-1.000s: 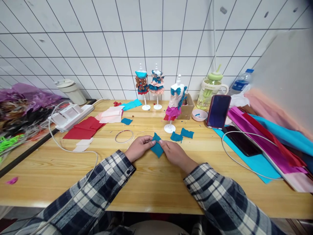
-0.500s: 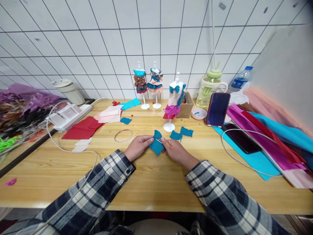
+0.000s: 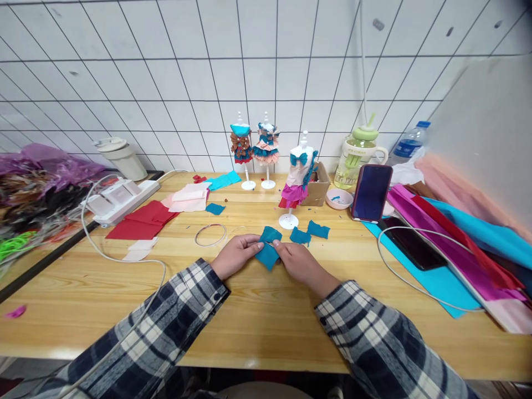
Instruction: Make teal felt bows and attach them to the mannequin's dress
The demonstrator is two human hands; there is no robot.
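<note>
A small teal piece of crepe-like material [image 3: 268,256] is held between both hands, low over the table. My left hand [image 3: 238,255] pinches its left edge between thumb and fingers. On the other side my right hand [image 3: 302,264] is closed at the piece's right edge, with a thin, light metallic tool tip [image 3: 271,244] lying across the teal surface. Most of that tool is hidden by the fingers. Just behind the right hand lie two more teal pieces [image 3: 300,235] [image 3: 318,229]. A mannequin in a pink and magenta dress [image 3: 296,185] stands beyond the hands.
Two dressed mannequins [image 3: 241,145] [image 3: 266,148] stand near the wall. At left are a power strip [image 3: 124,205], red sheets [image 3: 139,221] and a wire ring [image 3: 210,235]. To the right are a propped phone [image 3: 371,192], a flat phone [image 3: 415,246], a cup [image 3: 357,158] and coloured sheets [image 3: 443,235].
The view has tilted up slightly, so things appear a little lower. The teal piece looks more spread out at its top, and less of the metallic tool shows.
</note>
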